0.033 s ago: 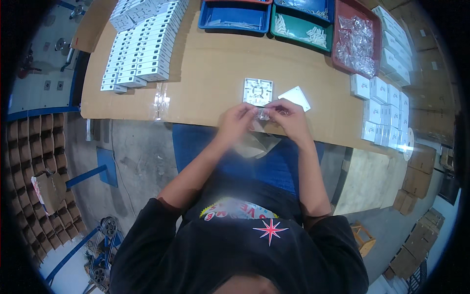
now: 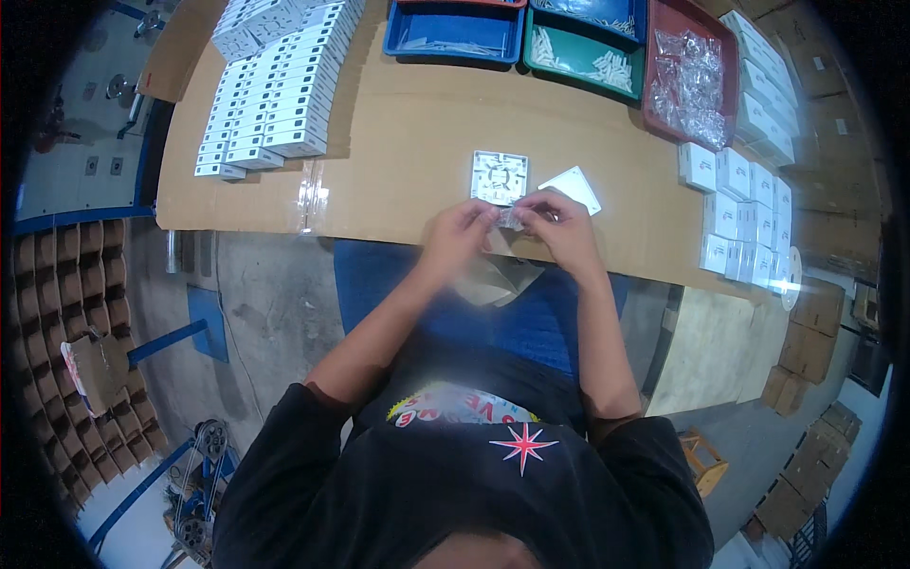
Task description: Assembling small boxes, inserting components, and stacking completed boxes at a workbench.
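Observation:
A small clear plastic bag (image 2: 510,220) is pinched between my two hands at the front edge of the table. My left hand (image 2: 459,232) grips its left side with bent fingers, and my right hand (image 2: 561,230) holds the right side between thumb and fingertips. Whatever the bag contains is too small to make out. Just beyond my fingertips lies a white square plastic housing (image 2: 500,176), its moulded inner side facing up. A flat white square plate (image 2: 573,188) rests at an angle beside it, partly behind my right hand.
Tall stacks of small white boxes (image 2: 275,119) stand at the left. Along the back are a blue bin (image 2: 453,59), a green bin (image 2: 578,80) with white plugs, and a red tray (image 2: 654,119) of clear bags. More white boxes (image 2: 720,218) line the right edge.
My fingers have shifted very slightly on the clear bag, which looks a little more bunched. Everything else stays where it was.

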Action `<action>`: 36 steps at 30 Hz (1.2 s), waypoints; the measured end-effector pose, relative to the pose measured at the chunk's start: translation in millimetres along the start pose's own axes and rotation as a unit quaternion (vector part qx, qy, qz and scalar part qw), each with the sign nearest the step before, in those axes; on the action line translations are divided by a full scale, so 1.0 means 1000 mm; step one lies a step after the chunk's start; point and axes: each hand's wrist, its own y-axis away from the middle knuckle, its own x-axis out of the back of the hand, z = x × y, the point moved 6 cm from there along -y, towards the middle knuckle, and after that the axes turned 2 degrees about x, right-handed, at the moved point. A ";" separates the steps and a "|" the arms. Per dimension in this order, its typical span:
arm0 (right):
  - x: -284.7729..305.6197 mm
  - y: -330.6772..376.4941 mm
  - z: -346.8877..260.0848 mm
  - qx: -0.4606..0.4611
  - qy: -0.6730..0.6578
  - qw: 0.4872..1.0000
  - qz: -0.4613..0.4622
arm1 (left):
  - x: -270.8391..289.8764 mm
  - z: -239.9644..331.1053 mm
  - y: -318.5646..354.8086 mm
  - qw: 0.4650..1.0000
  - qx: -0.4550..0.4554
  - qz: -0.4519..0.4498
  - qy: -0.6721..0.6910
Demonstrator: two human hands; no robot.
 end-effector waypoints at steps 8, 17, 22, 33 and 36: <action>-0.006 0.002 0.004 -0.074 -0.107 0.992 0.005 | 0.009 0.002 -0.002 0.997 0.015 0.019 -0.076; -0.001 0.003 0.007 -0.026 -0.007 1.000 -0.012 | -0.003 0.053 0.015 0.907 -0.263 -0.026 -0.329; -0.008 0.005 -0.007 -0.035 -0.025 0.999 -0.033 | -0.002 0.032 0.012 0.969 -0.108 -0.090 -0.204; -0.001 0.005 0.005 -0.001 -0.036 0.999 -0.004 | 0.003 0.023 0.008 0.977 -0.075 -0.083 -0.179; -0.002 0.005 0.004 -0.005 -0.035 0.999 -0.021 | -0.004 0.032 0.012 0.979 -0.096 -0.085 -0.161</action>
